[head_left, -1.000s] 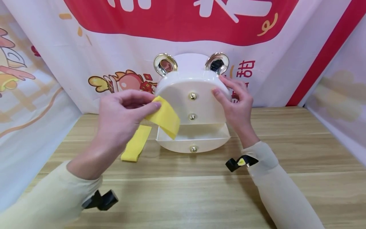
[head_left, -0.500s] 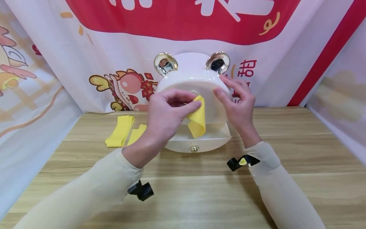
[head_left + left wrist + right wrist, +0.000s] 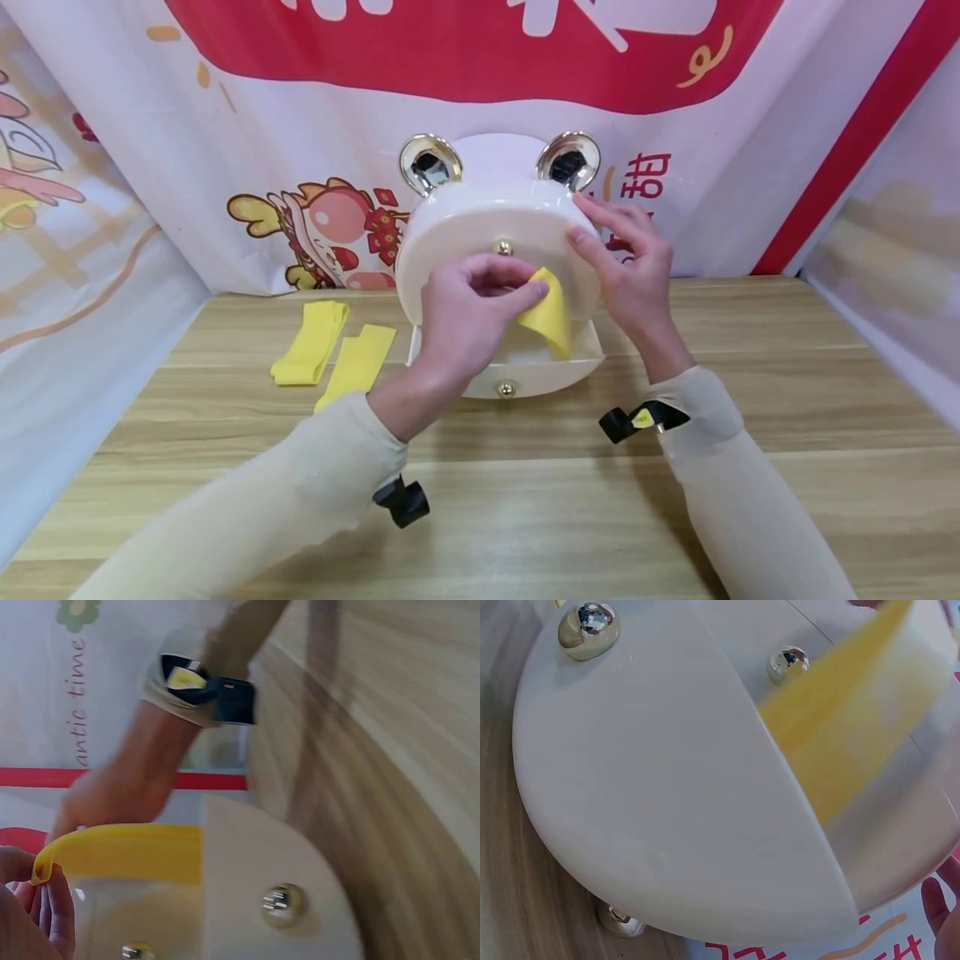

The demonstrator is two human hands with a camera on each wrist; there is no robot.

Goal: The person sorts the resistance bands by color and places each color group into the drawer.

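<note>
My left hand (image 3: 474, 308) pinches one end of a soft yellow folded strip (image 3: 553, 315) between thumb and fingers. The strip hangs over the pulled-out bottom drawer (image 3: 480, 385) of a white rounded drawer box (image 3: 442, 237) with gold knobs and two gold ring-shaped ears. In the right wrist view, the lower end of the strip (image 3: 847, 742) passes behind the drawer's front panel (image 3: 682, 772). My right hand (image 3: 628, 262) holds the box's upper right side, thumb on the front face and fingers by the right ear. The upper drawers are closed.
Two more yellow folded strips, a left one (image 3: 311, 342) and a right one (image 3: 360, 358), lie on the wooden table (image 3: 510, 517) left of the box. A printed red and white cloth (image 3: 337, 125) hangs close behind the box, with white cloth at both sides.
My left hand has carried the yellow strip rightward from the box's left side to above the open drawer, uncovering the strips on the table. The right hand has kept its hold on the box.
</note>
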